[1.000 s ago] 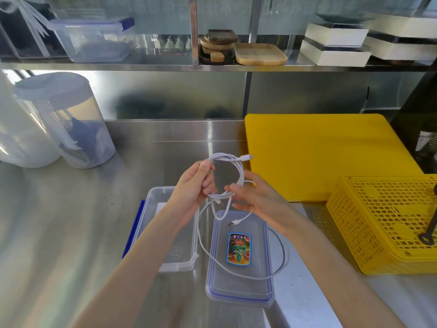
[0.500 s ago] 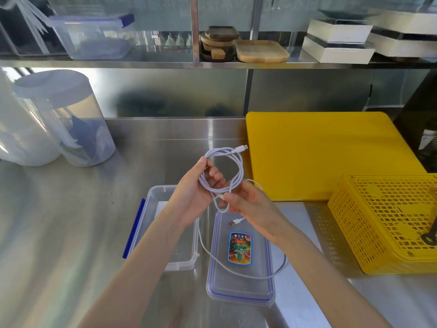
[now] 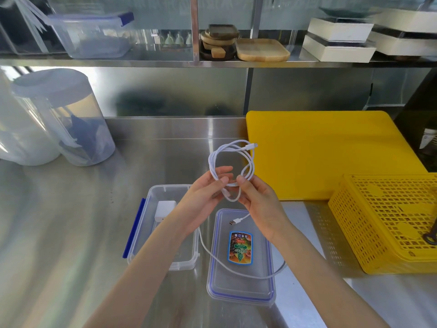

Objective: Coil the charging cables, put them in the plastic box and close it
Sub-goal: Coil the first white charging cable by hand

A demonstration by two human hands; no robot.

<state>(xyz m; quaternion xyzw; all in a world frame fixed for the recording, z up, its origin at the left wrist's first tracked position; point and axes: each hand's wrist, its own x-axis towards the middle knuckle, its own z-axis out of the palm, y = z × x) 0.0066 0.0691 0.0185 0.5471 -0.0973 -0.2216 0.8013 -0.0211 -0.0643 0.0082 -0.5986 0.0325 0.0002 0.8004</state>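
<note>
Both hands hold a white charging cable above the steel counter. It is wound into a loop about a hand wide, with one small plug sticking out at the top right. My left hand pinches the bottom left of the loop, and my right hand pinches its bottom right. A loose tail hangs down, curves over the lid and ends in a USB plug. Below my left wrist lies the clear plastic box with a white charger block inside. Its clear lid, carrying a colourful sticker, lies flat beside the box.
A yellow cutting board lies at the back right, and a yellow perforated basket sits at the right edge. Two clear canisters stand at the left. A shelf above holds a lidded container, wooden trays and white boxes.
The coil has grown by another turn and sits higher between my hands. The loose tail over the lid has shortened, and the USB plug has slid up towards my right hand.
</note>
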